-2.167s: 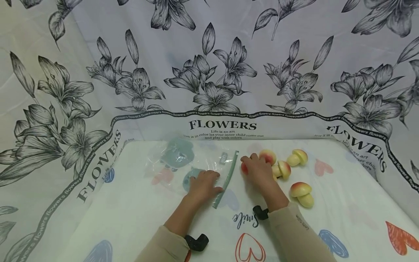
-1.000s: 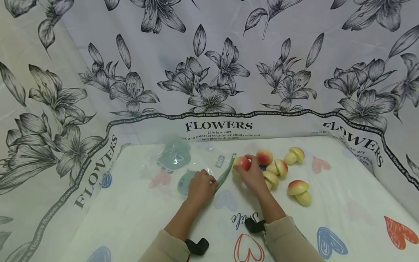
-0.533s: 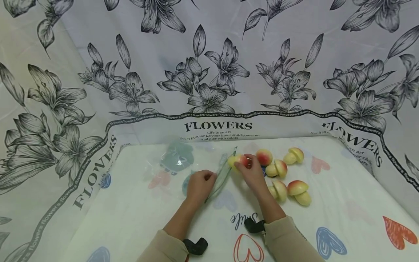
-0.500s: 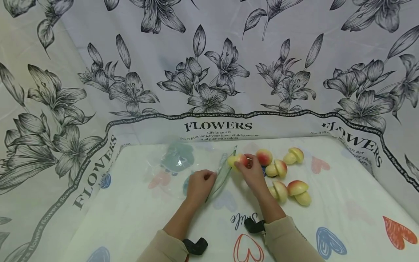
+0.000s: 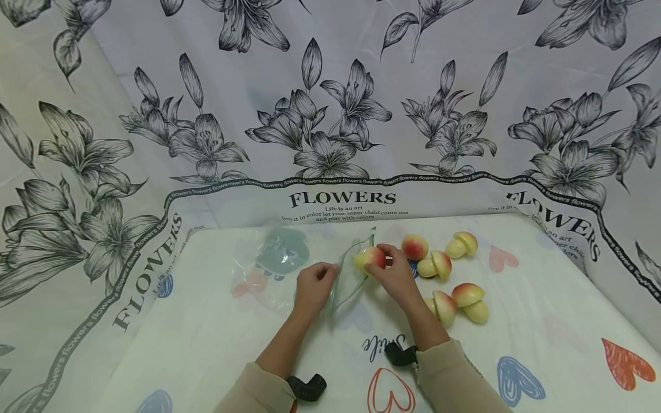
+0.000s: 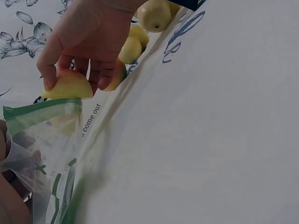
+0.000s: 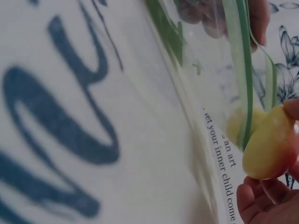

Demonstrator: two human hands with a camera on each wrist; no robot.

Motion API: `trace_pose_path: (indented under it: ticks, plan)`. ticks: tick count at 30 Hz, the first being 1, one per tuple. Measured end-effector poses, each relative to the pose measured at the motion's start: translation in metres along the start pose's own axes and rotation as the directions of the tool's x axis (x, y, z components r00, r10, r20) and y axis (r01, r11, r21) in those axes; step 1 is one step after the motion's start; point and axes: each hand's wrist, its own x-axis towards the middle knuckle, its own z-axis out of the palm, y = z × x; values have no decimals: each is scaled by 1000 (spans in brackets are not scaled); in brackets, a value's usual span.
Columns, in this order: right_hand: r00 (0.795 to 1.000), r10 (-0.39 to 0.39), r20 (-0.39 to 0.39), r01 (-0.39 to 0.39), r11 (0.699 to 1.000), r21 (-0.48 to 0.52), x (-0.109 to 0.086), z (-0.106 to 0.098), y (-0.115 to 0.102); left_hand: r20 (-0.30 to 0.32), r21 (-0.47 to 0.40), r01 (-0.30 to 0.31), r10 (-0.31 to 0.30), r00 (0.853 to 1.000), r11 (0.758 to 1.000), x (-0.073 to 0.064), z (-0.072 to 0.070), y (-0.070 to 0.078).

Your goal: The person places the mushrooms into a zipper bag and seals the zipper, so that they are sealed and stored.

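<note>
In the head view my left hand [image 5: 314, 289] pinches the rim of a clear zip bag [image 5: 281, 252] with a green edge strip. The bag lies on the cloth, and its mouth gapes toward the right. My right hand [image 5: 396, 278] grips a toy mushroom [image 5: 370, 260], yellow with a red-blushed cap, by the cap. Through the plastic in the right wrist view, the mushroom's pale stem [image 7: 239, 122] shows inside the opening, while the cap [image 7: 268, 147] is outside. The left wrist view shows the mushroom [image 6: 70, 86] against the green strip [image 6: 39, 114].
More toy mushrooms lie right of the bag: a red-capped one [image 5: 415, 247], others behind [image 5: 461, 245] and beside it [image 5: 435, 265], and two touching ones [image 5: 470, 302] nearer me. A printed white cloth [image 5: 206, 344] covers the table, with a flowered curtain [image 5: 335, 115] at the back.
My right hand has picked up a mushroom and brought it left to the bag. My left hand has gone from resting on the bag to pinching its rim, and the mouth has spread open.
</note>
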Motion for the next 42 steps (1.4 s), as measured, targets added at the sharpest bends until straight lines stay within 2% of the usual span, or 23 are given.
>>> trace_pose_path:
  ticks: [5, 12, 16, 20, 22, 27, 32, 38, 42]
  plan:
    - [1000, 17, 10, -16, 999, -30, 1, 0, 2, -10, -22, 16, -16, 1000, 1000, 0, -1, -2]
    - [1000, 10, 18, -7, 991, -135, -2, 2, -1, 14, -73, -23, 24, 1000, 997, 1, 1, -1]
    - [998, -66, 4, 66, 979, -194, -5, 4, -5, 29, -86, -36, 39, 999, 996, -1, 3, 2]
    - [986, -170, 3, 166, 960, -225, -7, 7, -7, 54, -101, -31, 37, 998, 994, -3, 6, 5]
    - [983, -185, 4, 181, 956, -230, -8, 7, -7, 59, -118, -19, 26, 998, 993, -3, 7, 6]
    - [990, -137, 7, 135, 963, -234, -8, 8, -5, 39, -183, 16, -9, 999, 983, -4, 7, 6]
    - [996, -89, 5, 87, 962, -260, -9, 10, -7, 38, -200, 43, -36, 999, 979, -4, 8, 6]
    - [997, -63, 34, 70, 968, -243, -10, 17, -10, 51, -197, 62, -53, 997, 978, -5, 8, 9]
    - [996, -80, 45, 88, 973, -215, -12, 21, -11, 40, -191, 74, -67, 997, 979, -4, 8, 7]
